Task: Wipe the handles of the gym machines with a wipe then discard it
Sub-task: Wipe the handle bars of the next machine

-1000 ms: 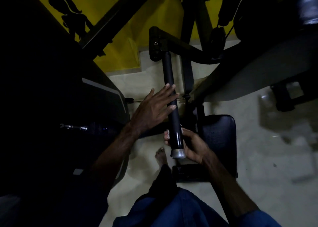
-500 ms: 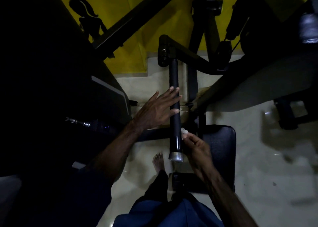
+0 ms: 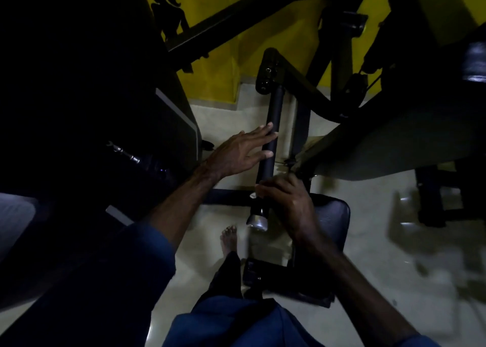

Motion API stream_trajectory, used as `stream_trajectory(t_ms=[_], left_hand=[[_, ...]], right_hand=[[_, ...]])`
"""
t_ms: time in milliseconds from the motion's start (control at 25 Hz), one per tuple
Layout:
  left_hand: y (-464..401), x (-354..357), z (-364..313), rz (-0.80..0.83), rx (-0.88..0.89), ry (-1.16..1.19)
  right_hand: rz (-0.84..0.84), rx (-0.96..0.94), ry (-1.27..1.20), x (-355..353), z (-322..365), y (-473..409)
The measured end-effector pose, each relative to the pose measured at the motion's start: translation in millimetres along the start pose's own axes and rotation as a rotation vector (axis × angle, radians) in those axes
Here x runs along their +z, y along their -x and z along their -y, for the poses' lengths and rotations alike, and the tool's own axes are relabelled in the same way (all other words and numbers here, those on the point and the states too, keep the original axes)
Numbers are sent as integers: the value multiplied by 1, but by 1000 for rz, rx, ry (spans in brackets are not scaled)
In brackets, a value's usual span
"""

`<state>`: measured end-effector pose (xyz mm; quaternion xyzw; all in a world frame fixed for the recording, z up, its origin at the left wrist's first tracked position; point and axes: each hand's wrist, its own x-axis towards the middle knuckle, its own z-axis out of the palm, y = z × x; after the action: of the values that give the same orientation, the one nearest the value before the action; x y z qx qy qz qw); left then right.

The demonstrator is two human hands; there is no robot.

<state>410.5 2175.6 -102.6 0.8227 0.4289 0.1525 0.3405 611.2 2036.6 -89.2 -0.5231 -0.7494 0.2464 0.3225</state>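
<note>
head view, dim light. the handle (image 3: 271, 139), a black padded bar with a silver cap (image 3: 257, 222) at its near end, runs from the machine arm (image 3: 268, 70) down toward the person. the left hand (image 3: 238, 153) lies with straight fingers resting against the bar's middle, steadying it and gripping nothing. the right hand (image 3: 285, 202) is curled round the bar just above the cap; a small pale scrap at its fingertips is probably the wipe (image 3: 253, 195), though most of it is hidden under the fingers. judged stage: wiping of this handle is under way, at the lower end; the stretch from the left hand up to the machine arm shows no sign either way. other handles and the discard remain. no bin or other container is in view, so where the wipe will go cannot be told. a seat pad (image 3: 331, 215) and a bare foot (image 3: 229, 239) lie below on the floor (image 3: 368, 281).
</note>
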Motion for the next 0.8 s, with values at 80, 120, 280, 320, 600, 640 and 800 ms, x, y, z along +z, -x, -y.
stream_trajectory(t_ms=[80, 120, 280, 320, 600, 640, 800], left_hand=[[0, -1, 0, -12, -10, -2], [-1, -2, 1, -16, -16, 4], [-6, -7, 4, -43, 10, -49], [-7, -8, 5, -43, 20, -71], [-12, -11, 13, -60, 53, -142], [-13, -11, 14, -72, 45, -137], [-18, -10, 13, -77, -24, -85]], right_hand=[[120, -37, 104, -4, 0, -13], [116, -87, 113, -8, 0, -24], [246, -223, 331, -9, 5, -58], [282, -283, 361, -7, 9, -60], [436, -412, 472, -28, 25, -91], [428, -380, 492, -30, 22, -95], [417, -391, 413, -20, 13, -54]])
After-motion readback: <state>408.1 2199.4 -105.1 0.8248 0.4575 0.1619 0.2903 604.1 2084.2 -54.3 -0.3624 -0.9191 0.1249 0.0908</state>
